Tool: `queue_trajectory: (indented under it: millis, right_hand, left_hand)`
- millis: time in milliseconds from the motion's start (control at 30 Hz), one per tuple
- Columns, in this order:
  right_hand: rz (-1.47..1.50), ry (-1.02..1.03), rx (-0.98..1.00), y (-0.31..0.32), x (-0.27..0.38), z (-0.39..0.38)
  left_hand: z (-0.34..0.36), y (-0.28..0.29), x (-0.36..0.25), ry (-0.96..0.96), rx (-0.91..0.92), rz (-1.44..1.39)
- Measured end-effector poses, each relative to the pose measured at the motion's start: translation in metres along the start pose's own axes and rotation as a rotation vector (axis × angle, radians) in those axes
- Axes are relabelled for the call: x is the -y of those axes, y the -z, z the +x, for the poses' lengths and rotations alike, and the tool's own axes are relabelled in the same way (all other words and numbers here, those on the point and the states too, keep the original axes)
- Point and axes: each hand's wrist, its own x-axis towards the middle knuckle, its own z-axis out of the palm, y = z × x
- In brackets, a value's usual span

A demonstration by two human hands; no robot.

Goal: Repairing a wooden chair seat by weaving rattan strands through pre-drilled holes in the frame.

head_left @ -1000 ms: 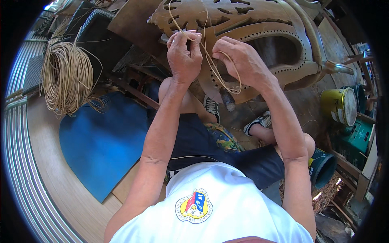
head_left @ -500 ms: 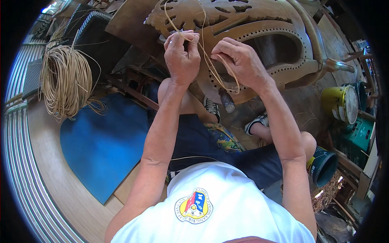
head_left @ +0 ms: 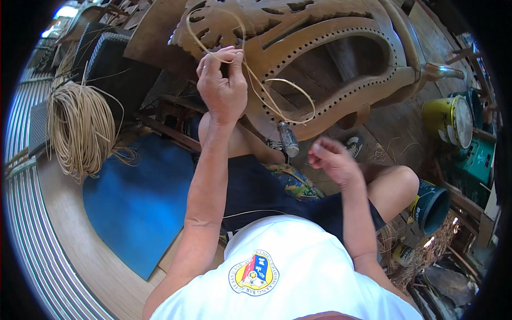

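A carved wooden chair back (head_left: 341, 37) with a row of small holes along its oval frame lies tilted in front of me. My left hand (head_left: 223, 85) is raised against it, pinching a thin pale cane strand (head_left: 277, 96) that loops up over the carving and down across the frame. My right hand (head_left: 333, 160) hangs lower, above my knee, fingers loosely curled with nothing in them. A small tool with a grey handle (head_left: 288, 140) sticks out below the frame, between the hands.
A coil of pale cane (head_left: 80, 128) rests at the left beside a blue mat (head_left: 138, 202) on a wooden board. A yellow can (head_left: 445, 120) and a dark bucket (head_left: 432, 205) stand at the right, with green boxes and scraps further right.
My right hand has let go of the strand and dropped from the chair frame toward my knee. My left hand keeps its pinch on the cane near the carving.
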Motion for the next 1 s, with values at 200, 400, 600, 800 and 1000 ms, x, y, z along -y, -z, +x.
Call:
queue_trajectory:
  millis: [200, 400, 600, 800, 1000]
  right_hand:
    - [0.545, -0.004, -0.141, 0.002, -0.101, 0.121]
    - [0.546, 0.434, 0.240, -0.047, -0.039, 0.185]
    - [0.619, 0.326, 0.618, -0.057, -0.001, 0.200]
    - [0.009, 0.407, 0.372, -0.008, -0.056, 0.222]
    - [-1.053, -0.301, -0.608, 0.137, -0.193, 0.150]
  left_hand:
    - [-0.001, -0.001, -0.002, 0.028, 0.022, 0.009]
    - [-0.001, -0.002, -0.001, 0.091, 0.012, -0.023]
    - [-0.003, -0.001, 0.001, 0.062, 0.067, 0.025]
    - [0.006, 0.003, -0.014, 0.219, 0.026, -0.211]
    - [0.020, 0.030, -0.047, 0.504, 0.191, -0.418]
